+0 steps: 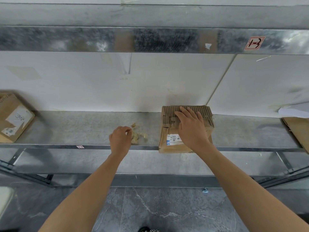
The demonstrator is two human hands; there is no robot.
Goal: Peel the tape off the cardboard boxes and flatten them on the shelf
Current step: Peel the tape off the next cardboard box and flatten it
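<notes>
Your right hand (192, 129) lies flat on top of the cardboard box (168, 144), fingers straight and spread, palm down, the fingertips reaching onto the far part of the lid where the outer paper is torn away and the ribbed inner layer shows. The box sits on the metal shelf (75, 129), right of the middle, its near edge poking just past the shelf's front lip. A white printed label (173, 138) is stuck on the box top, partly under your wrist.

Your left hand (120, 138) hovers over the shelf to the left of the box, fingers curled in with thumb and forefinger brought together. It is just beside a small heap of crumpled tape scraps (138, 135); you cannot tell from here whether the fingertips pinch one of the scraps or hold nothing.

At the far left of the shelf stands a second box (13, 119), tilted, with white labels on its top. At the far right a flat piece of cardboard (297, 131) lies on the shelf with something white (294, 111) behind it. The beam of the shelf above carries a red-edged sticker (254, 43) marked by hand. Below, a small blue scrap (205, 190) lies on the grey floor
</notes>
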